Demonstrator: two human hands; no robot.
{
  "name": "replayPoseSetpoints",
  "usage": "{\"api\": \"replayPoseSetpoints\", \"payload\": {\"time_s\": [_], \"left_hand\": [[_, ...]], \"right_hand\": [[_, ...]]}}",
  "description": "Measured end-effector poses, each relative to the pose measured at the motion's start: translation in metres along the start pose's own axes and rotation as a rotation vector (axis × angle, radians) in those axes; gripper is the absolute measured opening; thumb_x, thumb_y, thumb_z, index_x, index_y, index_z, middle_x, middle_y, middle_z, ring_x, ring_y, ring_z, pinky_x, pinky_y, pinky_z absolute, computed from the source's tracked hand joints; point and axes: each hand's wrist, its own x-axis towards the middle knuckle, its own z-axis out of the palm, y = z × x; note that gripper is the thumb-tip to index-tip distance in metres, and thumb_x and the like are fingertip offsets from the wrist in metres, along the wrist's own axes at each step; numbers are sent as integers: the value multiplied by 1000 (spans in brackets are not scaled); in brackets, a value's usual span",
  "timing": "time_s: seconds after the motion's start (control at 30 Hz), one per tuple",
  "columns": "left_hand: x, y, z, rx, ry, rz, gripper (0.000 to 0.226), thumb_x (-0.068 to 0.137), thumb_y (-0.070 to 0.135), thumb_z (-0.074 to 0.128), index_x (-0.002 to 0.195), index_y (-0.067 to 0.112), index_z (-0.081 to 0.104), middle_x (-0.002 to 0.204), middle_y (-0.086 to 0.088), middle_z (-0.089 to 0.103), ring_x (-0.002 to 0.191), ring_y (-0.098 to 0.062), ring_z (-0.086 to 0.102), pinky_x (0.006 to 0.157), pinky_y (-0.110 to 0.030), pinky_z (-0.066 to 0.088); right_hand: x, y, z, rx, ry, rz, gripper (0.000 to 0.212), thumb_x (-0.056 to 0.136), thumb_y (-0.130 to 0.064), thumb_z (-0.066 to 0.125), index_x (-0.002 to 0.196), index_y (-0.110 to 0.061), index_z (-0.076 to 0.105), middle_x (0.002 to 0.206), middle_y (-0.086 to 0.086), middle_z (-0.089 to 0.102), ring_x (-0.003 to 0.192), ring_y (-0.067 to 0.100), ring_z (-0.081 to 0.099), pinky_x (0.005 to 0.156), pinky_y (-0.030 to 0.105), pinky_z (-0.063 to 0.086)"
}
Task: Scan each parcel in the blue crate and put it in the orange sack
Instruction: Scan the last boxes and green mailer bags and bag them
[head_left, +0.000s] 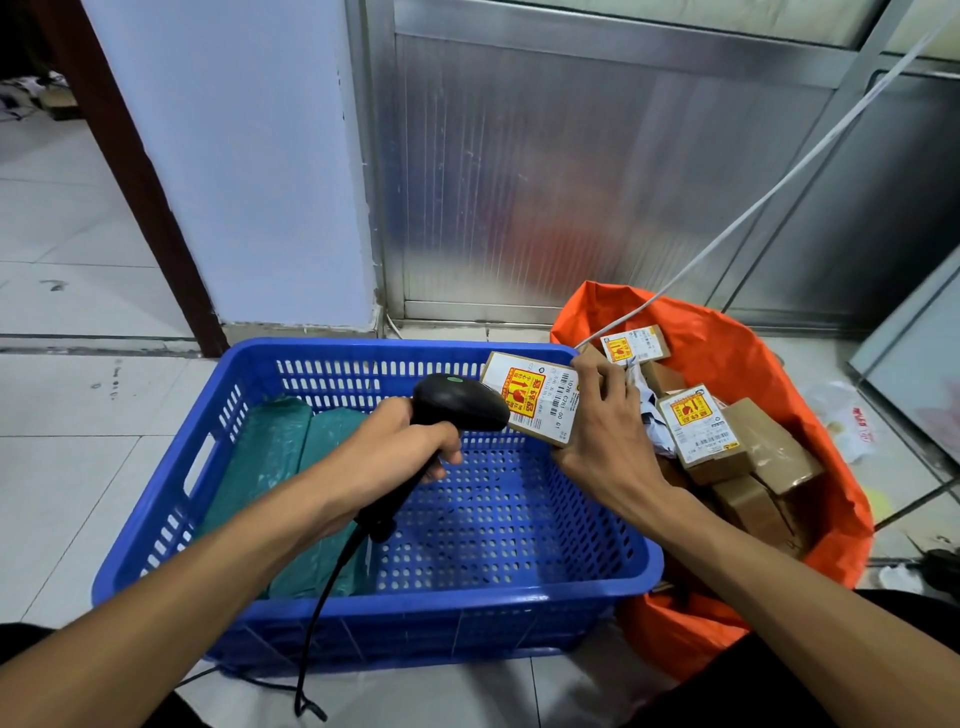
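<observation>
Left hand (402, 447) around scanner (457, 402), right hand (605, 431) gripping parcel (540, 400).

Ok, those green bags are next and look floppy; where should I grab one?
Probably the near end of the right-hand green bag, reaching down from above over the blue crate front wall. They lie flat along its left side; curl the fingers around the soft edge facing the bare floor.

both forearms are seen bare from the lower frame edge to the wrists; no sleeve, watch, ring or glove is shown on the left hand (402, 447) or the right hand (602, 431). short, unpainted nails are seen on the fingers. dark clothing is glimpsed along the bottom edge, at the lower left and lower right corners.
</observation>
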Motion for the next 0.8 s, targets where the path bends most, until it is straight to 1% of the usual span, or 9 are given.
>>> {"api": "replayPoseSetpoints", "payload": {"time_s": [0.1, 0.2, 0.37, 0.57, 0.73, 0.8], "left_hand": [[0, 0, 0, -19, -7, 2, 15, 90, 4, 58, 97, -5, 67, 81, -12, 70, 70, -18, 60, 69, -29, 50], [-1, -1, 0, -29, -10, 5, 14, 90, 5, 57, 95, -2, 67, 77, -8, 71, 70, -17, 60, 69, -30, 50], [-2, 0, 0, -53, -17, 0, 13, 92, 6, 57, 96, 0, 68, 76, -6, 71, 71, -16, 60, 68, -28, 50], [-2, -1, -1, -54, -20, -4, 15, 92, 7, 57, 99, -2, 68, 75, -5, 71, 70, -16, 61, 66, -27, 51], [-3, -1, 0, -86, -41, -20, 15, 91, 7, 58, 99, -2, 68, 75, -6, 72, 66, -15, 62, 65, -27, 50], [-4, -1, 0, -121, -55, -36, 16, 91, 7, 58, 99, -3, 68, 76, -8, 71, 65, -15, 61, 65, -28, 50]], "right_hand": [[0, 0, 0, -7, -8, 3, 90, 71, -19, 83, 141, -19, 27, 134, 12, 34, 123, 35, 39, 83, 46, 55], [0, 0, 1, -2, -16, 7, 90, 71, -21, 83, 141, -19, 27, 135, 12, 33, 125, 35, 38, 84, 46, 55], [0, 2, 4, 9, -22, 9, 92, 70, -23, 84, 141, -20, 25, 135, 11, 33, 126, 36, 37, 85, 49, 57], [0, 3, 5, 17, -32, 9, 93, 70, -24, 85, 140, -23, 23, 135, 9, 32, 129, 38, 36, 85, 51, 57], [-1, 2, 4, 10, -39, 6, 92, 72, -21, 84, 137, -28, 19, 135, 9, 31, 128, 38, 35, 85, 49, 57], [-1, 1, 4, 11, -43, 7, 92, 72, -20, 83, 138, -27, 19, 135, 9, 31, 127, 38, 36, 84, 48, 57]]}}
